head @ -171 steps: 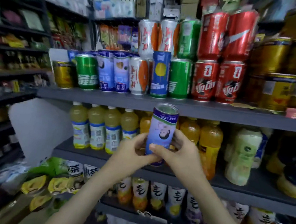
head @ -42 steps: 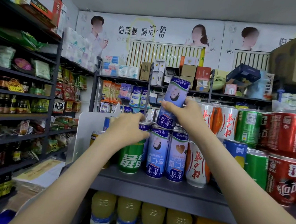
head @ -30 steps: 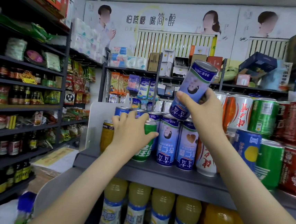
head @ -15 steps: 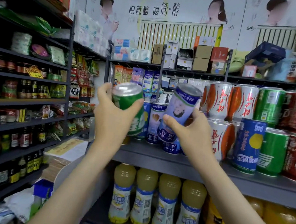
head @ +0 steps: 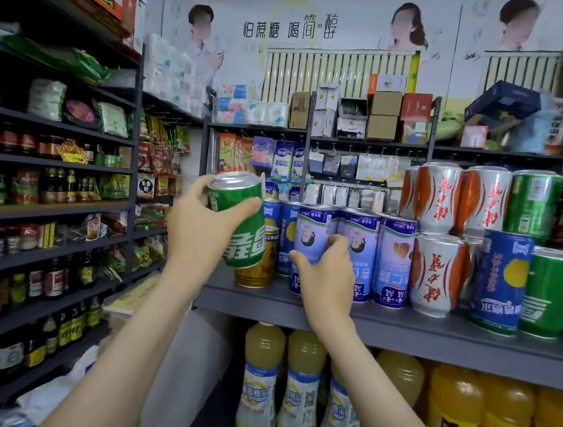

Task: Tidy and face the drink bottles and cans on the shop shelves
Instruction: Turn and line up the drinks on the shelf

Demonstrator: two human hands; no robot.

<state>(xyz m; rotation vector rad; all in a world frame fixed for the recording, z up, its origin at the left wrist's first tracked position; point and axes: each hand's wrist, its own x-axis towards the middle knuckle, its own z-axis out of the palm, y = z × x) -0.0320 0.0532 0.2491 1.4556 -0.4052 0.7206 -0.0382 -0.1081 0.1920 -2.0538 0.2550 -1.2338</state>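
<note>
Since half a second earlier, the blue-and-white can (head: 310,236) had come down out of the air and now stood on the grey shelf (head: 399,331), its label upside down. Farthest left, the left grip (head: 198,236) was closed round a green can (head: 243,237), thumb across its upper front, holding it tilted and clear of the shelf as before. Just below and behind that grip's can, a gold can (head: 257,269) stood on the shelf. Next rightward, the right grip (head: 327,279) wrapped the lower half of the blue-and-white can, with the thumb on its left side and the fingers curled round its right. Immediately right of this grip stood matching cans (head: 393,262), touching one another. Beyond them were white-and-orange cans (head: 436,273), a blue can with a yellow disc (head: 500,286) and a second green can (head: 547,294). Below the right grip, one shelf down, yellow juice bottles (head: 261,376) stood in a row.
</note>
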